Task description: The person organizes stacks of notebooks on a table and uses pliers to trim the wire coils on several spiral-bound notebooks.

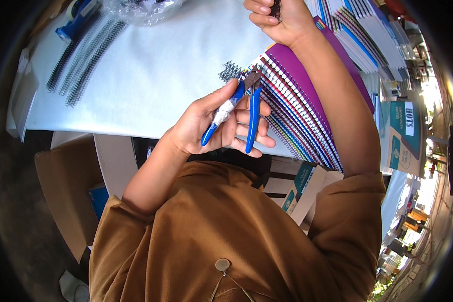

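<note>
Blue-handled wire cutters [254, 117] lie in my left hand [194, 123], with the handles spread and the jaws pointing away from me. White wrapping covers part of one handle. The jaws are beside the corner of a fanned stack of spiral-bound notebooks [297, 105], the top one purple. Next to the jaws is a small tangle of dark wire coil [230, 71]. My right hand [282, 22] is raised over the far side of the stack, fingers closed round a dark, wiry bundle [276, 9] that is partly hidden.
Several loose spiral coils [88, 58] lie at the table's left, near a blue tape dispenser [78, 20] and a clear plastic bag [143, 10]. More spiral notebooks [362, 40] are piled at the far right. Cardboard boxes [68, 186] stand below the table's near edge.
</note>
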Demonstrator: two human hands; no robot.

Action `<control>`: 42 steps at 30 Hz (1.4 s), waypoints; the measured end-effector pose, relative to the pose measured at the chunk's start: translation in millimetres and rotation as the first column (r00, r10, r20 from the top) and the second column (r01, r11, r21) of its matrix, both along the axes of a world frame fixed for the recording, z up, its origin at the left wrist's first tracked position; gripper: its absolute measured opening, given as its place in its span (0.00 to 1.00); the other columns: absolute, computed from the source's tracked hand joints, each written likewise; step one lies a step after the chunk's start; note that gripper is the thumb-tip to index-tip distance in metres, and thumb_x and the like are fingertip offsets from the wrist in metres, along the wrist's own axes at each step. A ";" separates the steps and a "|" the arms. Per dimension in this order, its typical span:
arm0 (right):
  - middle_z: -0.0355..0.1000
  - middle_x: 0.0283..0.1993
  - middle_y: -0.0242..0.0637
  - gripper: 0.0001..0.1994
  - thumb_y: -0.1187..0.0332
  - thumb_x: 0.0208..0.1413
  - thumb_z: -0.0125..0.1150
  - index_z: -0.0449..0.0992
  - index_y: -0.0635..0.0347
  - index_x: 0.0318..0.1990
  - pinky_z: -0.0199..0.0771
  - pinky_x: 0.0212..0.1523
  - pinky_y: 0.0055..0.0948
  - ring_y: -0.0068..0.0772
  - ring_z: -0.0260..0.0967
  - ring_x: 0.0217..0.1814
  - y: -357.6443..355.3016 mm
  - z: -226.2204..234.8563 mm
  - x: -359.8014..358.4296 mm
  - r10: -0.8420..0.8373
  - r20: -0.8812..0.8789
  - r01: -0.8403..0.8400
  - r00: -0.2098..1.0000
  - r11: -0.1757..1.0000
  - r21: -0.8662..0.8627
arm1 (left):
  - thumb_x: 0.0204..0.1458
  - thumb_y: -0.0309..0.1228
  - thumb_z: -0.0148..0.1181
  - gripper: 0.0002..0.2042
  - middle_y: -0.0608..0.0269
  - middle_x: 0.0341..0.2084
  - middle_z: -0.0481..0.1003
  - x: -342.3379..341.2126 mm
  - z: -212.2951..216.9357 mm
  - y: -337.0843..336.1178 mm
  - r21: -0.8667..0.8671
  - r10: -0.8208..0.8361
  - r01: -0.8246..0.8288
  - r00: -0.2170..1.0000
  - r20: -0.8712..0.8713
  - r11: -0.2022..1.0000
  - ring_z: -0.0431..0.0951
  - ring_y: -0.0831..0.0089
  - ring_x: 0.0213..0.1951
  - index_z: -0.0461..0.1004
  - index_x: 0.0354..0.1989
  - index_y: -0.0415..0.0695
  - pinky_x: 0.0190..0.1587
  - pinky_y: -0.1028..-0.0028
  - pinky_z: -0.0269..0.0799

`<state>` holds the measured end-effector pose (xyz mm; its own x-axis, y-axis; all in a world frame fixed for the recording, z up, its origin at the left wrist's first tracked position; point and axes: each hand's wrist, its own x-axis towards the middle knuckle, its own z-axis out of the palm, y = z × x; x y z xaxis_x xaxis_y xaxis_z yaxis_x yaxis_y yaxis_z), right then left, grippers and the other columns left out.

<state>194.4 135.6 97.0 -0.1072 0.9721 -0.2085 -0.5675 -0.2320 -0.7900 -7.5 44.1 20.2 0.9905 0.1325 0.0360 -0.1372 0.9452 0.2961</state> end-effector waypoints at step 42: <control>0.54 0.14 0.25 0.20 0.60 0.55 0.54 0.56 0.45 0.14 0.46 0.08 0.17 0.20 0.52 0.14 -6.9 4.8 -10.8 0.005 0.106 -0.009 0.994 0.999 0.041 | 0.60 0.53 0.40 0.25 0.60 0.27 0.73 1.4 2.3 -8.3 0.964 0.736 0.106 0.627 -0.254 0.243 0.76 0.68 0.30 0.68 0.42 0.40 0.34 0.71 0.70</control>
